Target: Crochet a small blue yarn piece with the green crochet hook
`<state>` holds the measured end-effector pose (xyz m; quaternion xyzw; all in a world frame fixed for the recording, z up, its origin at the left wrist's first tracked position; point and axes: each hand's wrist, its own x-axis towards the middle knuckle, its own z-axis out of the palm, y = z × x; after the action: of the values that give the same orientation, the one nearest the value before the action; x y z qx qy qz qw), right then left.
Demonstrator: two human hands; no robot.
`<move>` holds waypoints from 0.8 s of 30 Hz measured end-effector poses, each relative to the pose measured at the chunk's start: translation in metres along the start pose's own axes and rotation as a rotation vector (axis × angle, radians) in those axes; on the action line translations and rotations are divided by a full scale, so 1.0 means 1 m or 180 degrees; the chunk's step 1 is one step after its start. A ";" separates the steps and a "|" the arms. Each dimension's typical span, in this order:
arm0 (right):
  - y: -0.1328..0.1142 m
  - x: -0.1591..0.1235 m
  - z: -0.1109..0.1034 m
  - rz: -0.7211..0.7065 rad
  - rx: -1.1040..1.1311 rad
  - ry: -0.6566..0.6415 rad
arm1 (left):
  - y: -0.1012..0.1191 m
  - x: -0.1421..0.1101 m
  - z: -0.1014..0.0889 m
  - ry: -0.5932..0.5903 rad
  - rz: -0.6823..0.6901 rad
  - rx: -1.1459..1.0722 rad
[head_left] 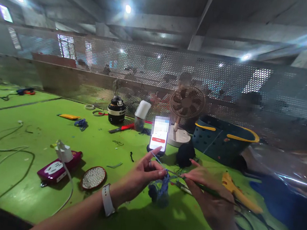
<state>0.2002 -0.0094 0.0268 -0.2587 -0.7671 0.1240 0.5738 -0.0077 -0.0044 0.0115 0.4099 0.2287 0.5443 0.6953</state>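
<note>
A small blue crochet piece hangs from my left hand, pinched between thumb and fingers. Blue yarn runs over the raised index finger of that hand. My right hand is closed around a thin crochet hook, its tip meeting the top of the piece. Just beyond the left fingertips a lit phone stands upright. Close past my right fingers sits a dark ball of yarn. The stitches at the hook's tip are too small to make out.
On the green table, a purple power bank with a cable and a round studded disc lie left. A yellow glue gun with its cord lies right. Behind stand a fan, a dark basket and a black-and-white jar.
</note>
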 end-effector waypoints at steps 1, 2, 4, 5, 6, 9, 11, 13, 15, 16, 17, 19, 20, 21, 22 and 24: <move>-0.001 0.000 0.000 0.0042 -0.0023 0.0024 | 0.000 0.000 0.000 -0.0007 -0.0003 0.0008; -0.002 0.000 0.000 0.0080 -0.0042 0.0045 | 0.001 0.000 0.000 -0.0005 -0.0007 0.0018; -0.003 0.000 0.000 0.0131 -0.0047 0.0095 | 0.001 -0.001 0.001 0.0015 -0.0011 0.0038; -0.004 0.000 0.000 0.0157 -0.0030 0.0116 | 0.001 -0.002 0.001 0.0028 -0.0009 0.0044; -0.004 0.000 0.000 0.0180 -0.0003 0.0124 | 0.001 -0.002 0.001 0.0036 -0.0001 0.0048; -0.005 -0.001 0.000 0.0258 0.0063 0.0155 | 0.000 -0.003 0.002 0.0036 0.0015 0.0057; -0.004 -0.001 0.001 0.0246 0.0051 0.0153 | 0.000 -0.002 0.002 0.0029 0.0014 0.0063; -0.004 -0.001 0.001 0.0159 0.0011 0.0126 | 0.000 -0.002 0.002 0.0046 0.0024 0.0095; -0.004 0.000 0.000 0.0056 -0.0028 0.0101 | 0.000 -0.002 0.002 0.0074 0.0069 0.0133; -0.005 0.001 0.000 0.0021 -0.0040 0.0085 | 0.000 -0.002 0.002 0.0085 0.0089 0.0145; -0.005 0.002 0.000 0.0011 -0.0044 0.0074 | 0.000 -0.002 0.002 0.0084 0.0103 0.0151; -0.006 0.002 -0.001 0.0079 -0.0002 0.0088 | 0.000 -0.002 0.002 0.0063 0.0104 0.0140; -0.006 0.002 -0.001 0.0143 0.0041 0.0114 | 0.000 -0.002 0.002 0.0052 0.0097 0.0134; -0.005 0.002 -0.001 0.0208 0.0092 0.0147 | 0.000 -0.002 0.002 0.0045 0.0093 0.0130; -0.004 0.002 -0.001 0.0280 0.0139 0.0176 | 0.000 -0.003 0.002 0.0038 0.0095 0.0125; -0.001 0.000 0.000 0.0453 0.0250 0.0198 | 0.000 -0.003 0.002 0.0032 0.0106 0.0106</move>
<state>0.2000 -0.0103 0.0267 -0.2935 -0.7231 0.1864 0.5968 -0.0070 -0.0079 0.0121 0.4224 0.2343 0.5539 0.6781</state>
